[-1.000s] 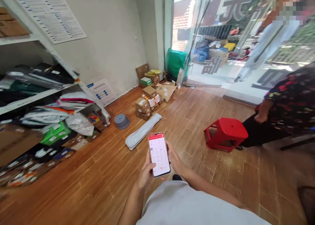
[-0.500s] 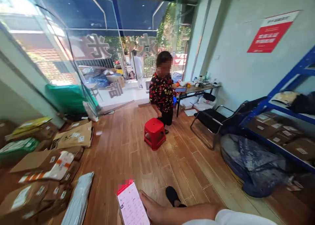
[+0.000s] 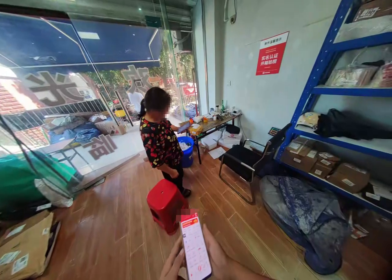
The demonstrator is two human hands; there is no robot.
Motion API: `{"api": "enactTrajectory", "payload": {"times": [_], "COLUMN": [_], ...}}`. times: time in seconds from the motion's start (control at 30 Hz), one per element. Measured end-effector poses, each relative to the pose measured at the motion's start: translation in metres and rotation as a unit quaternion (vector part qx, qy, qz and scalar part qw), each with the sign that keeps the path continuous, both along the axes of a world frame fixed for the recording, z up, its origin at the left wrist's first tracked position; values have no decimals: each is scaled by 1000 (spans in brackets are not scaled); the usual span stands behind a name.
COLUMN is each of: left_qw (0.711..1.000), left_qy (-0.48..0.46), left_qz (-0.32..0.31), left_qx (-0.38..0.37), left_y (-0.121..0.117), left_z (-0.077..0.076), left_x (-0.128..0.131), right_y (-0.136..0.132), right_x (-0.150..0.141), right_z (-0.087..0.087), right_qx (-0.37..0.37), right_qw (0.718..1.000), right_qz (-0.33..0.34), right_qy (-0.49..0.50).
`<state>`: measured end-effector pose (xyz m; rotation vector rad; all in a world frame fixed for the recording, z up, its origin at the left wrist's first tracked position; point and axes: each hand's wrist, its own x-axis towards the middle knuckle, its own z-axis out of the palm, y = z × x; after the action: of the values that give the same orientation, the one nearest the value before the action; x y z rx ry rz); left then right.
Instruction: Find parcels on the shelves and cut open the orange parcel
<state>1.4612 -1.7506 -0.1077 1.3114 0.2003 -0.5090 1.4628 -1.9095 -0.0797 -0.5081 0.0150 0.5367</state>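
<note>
Both our hands clamped on phone (image 3: pixel 196 248): left hand (image 3: pixel 174 260) along its left edge, right hand (image 3: pixel 217 253) along its right. Phone low in view, screen lit, tilted up toward us. Just beyond it, red stool (image 3: pixel 165 202) on wood floor (image 3: pixel 122 231). Person in floral top (image 3: pixel 161 143) stands behind stool, near blue bucket (image 3: pixel 186 152). Cluttered tabletop (image 3: pixel 211 126) by the wall; black chair (image 3: pixel 241 161) to its right.

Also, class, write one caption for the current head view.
Left hand and right hand hold a phone, a red stool and a person beyond.
</note>
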Motion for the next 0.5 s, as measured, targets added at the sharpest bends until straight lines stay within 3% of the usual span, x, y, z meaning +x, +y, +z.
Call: {"api": "enactTrajectory", "payload": {"times": [0.1, 0.23, 0.37, 0.5], "left_qw": [994, 991, 991, 993], "left_qy": [-44, -10, 67, 94], "left_qz": [-70, -83, -92, -54], "left_qx": [66, 102, 71, 39], "left_y": [-46, -81, -105, -130], "left_z": [6, -7, -27, -56], "left_x": [65, 152, 245, 363], "right_y": [-76, -156, -213, -253], "right_x": [40, 92, 154, 240], "right_z": [3, -16, -39, -49], "right_qx": [10, -11, -19, -30], "right_qw": [994, 967, 932, 912], "right_qz": [-88, -202, -298, -338], "right_qy": [56, 152, 206, 231]}}
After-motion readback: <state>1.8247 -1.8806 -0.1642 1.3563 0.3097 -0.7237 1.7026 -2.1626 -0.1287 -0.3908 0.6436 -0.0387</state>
